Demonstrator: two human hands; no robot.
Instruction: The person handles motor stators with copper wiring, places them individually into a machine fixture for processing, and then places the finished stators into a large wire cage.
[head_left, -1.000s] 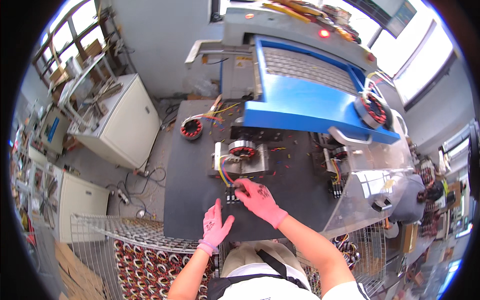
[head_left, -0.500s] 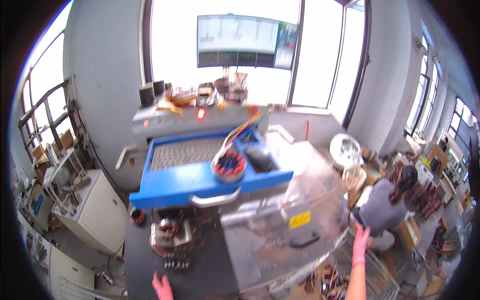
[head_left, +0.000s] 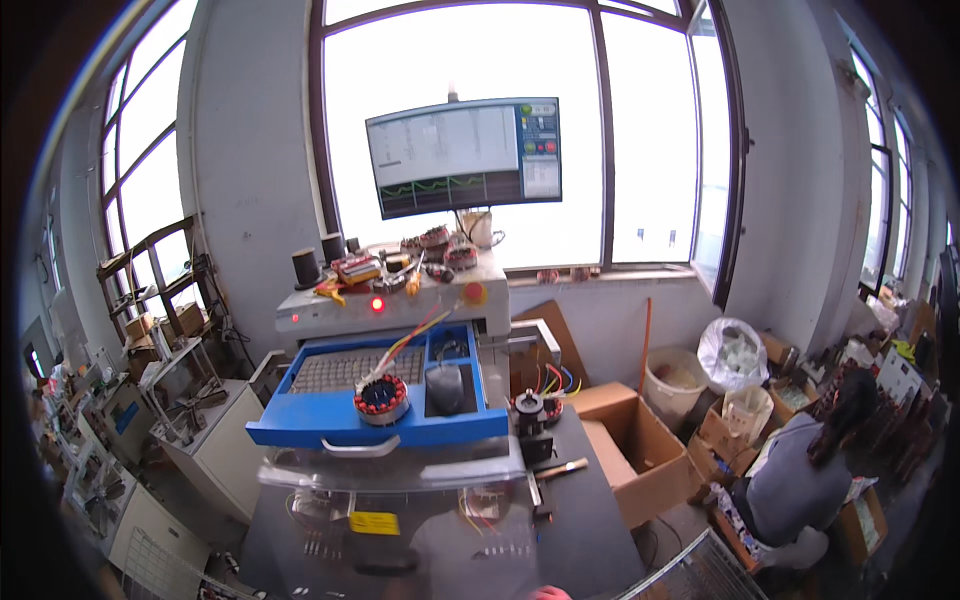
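Only a small pink piece of my right hand [head_left: 550, 594] shows at the lower edge; its fingers are mostly cut off. It is nearest to the right part of a clear cover [head_left: 440, 530], which has a yellow label [head_left: 374, 523] and a dark handle [head_left: 386, 563]. Beneath the cover, parts with thin wires show blurred. My left hand is out of view. Ahead, a wound motor stator [head_left: 382, 402] with red coils and coloured wires stands on the front of a blue drawer [head_left: 290, 432]. A dark fixture [head_left: 532, 412] with coloured wires stands right of the drawer.
A black mouse [head_left: 445, 388] sits in the drawer beside a keyboard [head_left: 345, 368]. Tools and stators lie on the grey machine [head_left: 340, 312] below a monitor [head_left: 465, 155]. At right are an open carton [head_left: 640, 450], a wire basket [head_left: 700, 570] and a seated person [head_left: 800, 480].
The clear cover has shifted from the right side of the bench to the left, over the wired parts. My right hand has dropped leftward to the lower edge; my left hand has left the view.
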